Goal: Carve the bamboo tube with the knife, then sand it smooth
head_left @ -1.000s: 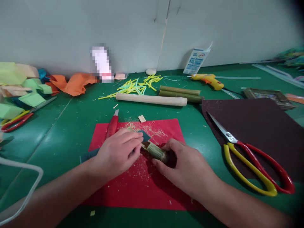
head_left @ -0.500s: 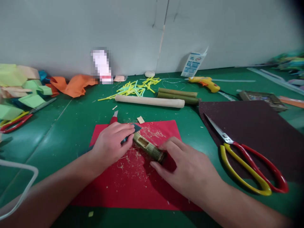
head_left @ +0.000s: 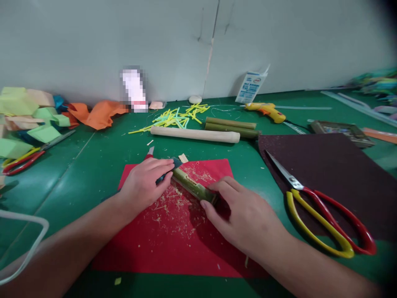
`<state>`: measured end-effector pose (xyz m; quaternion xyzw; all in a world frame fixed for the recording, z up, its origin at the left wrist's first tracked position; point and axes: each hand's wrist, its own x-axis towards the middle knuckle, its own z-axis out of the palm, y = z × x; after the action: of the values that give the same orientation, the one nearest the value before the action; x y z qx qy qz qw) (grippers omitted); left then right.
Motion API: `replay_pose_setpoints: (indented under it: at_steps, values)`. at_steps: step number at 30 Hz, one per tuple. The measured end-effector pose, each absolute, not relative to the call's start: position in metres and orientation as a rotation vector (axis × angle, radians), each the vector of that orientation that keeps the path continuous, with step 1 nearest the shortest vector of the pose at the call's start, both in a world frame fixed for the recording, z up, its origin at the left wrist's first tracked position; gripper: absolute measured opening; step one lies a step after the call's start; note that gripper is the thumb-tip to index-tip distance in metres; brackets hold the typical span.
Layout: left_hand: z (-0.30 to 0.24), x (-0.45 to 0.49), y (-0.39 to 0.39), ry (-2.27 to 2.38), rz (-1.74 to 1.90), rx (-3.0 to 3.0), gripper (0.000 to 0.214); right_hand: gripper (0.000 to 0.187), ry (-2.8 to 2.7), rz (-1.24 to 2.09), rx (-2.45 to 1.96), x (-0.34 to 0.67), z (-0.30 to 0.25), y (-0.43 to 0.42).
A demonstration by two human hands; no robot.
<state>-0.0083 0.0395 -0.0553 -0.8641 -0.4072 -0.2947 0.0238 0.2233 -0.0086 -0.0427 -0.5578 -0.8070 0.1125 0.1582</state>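
Note:
A short green bamboo piece (head_left: 192,187) lies slanted on a red sheet (head_left: 173,244) strewn with shavings. My right hand (head_left: 245,215) pins the bamboo's near end with closed fingers. My left hand (head_left: 144,182) is closed on a small dark blue-grey scrap (head_left: 176,164), maybe sandpaper, pressed against the bamboo's far end. A red-handled utility knife (head_left: 149,153) pokes out just beyond my left hand.
Large red-and-yellow scissors (head_left: 322,215) lie on a dark sheet (head_left: 341,165) at right. Behind the red sheet are a pale wooden stick (head_left: 195,134), two bamboo tubes (head_left: 231,126), cut straws (head_left: 175,116) and a yellow glue gun (head_left: 266,111). Coloured paper (head_left: 34,120) and scissors (head_left: 27,155) sit left.
My left hand slid with the blue-grey scrap from the middle of the bamboo toward its far end. The bamboo's notched middle is uncovered. My right hand stayed on the near end.

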Motion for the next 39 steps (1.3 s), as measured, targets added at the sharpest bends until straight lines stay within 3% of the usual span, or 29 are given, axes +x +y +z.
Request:
replay_pose_setpoints:
  at_steps: [39]
  values:
    - [-0.052, 0.015, 0.021, -1.07, -0.898, -2.866, 0.024, 0.018, -2.248, 0.626, -1.654, 0.219, -0.042, -0.008]
